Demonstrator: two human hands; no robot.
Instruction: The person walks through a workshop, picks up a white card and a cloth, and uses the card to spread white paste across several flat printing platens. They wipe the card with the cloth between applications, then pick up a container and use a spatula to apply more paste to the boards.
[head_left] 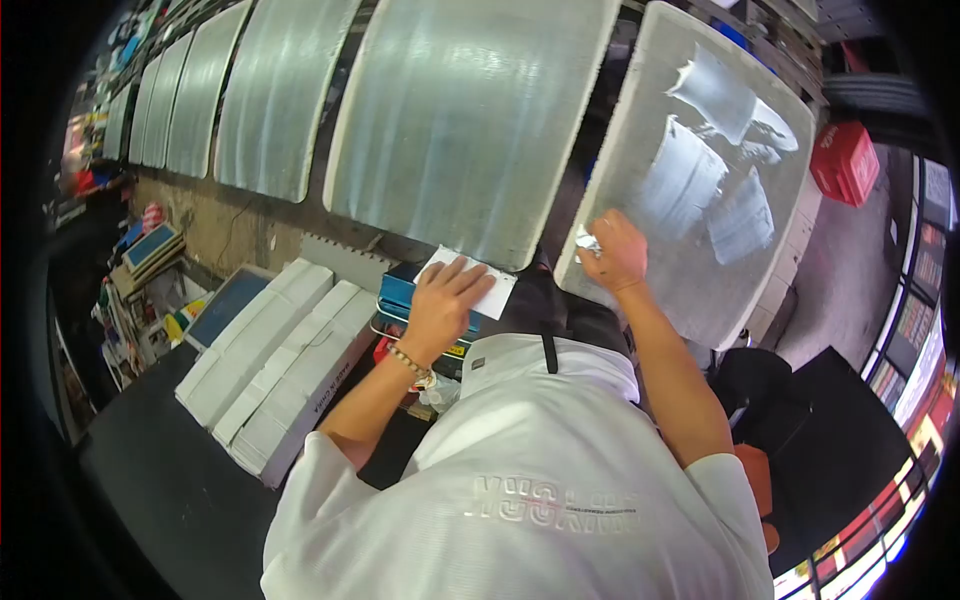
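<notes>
My left hand (pixel 450 300) lies with its fingers spread on a white sheet (pixel 496 296), over a blue box (pixel 397 290) near my waist. At the left edge of the rightmost grey panel (pixel 640 235), my right hand (pixel 615 250) is closed on a small crumpled white piece (pixel 586 240). Glossy white patches (pixel 680 175) are spread over the upper and middle part of that panel. Left of it stands a large grey panel (pixel 465 110) with a streaky, shiny surface.
More grey panels (pixel 280 90) run in a row to the upper left. Long white cartons (pixel 295 370) lie on a black surface (pixel 160 470) at the left. A red crate (pixel 845 163) stands at the far right, beside a walkway.
</notes>
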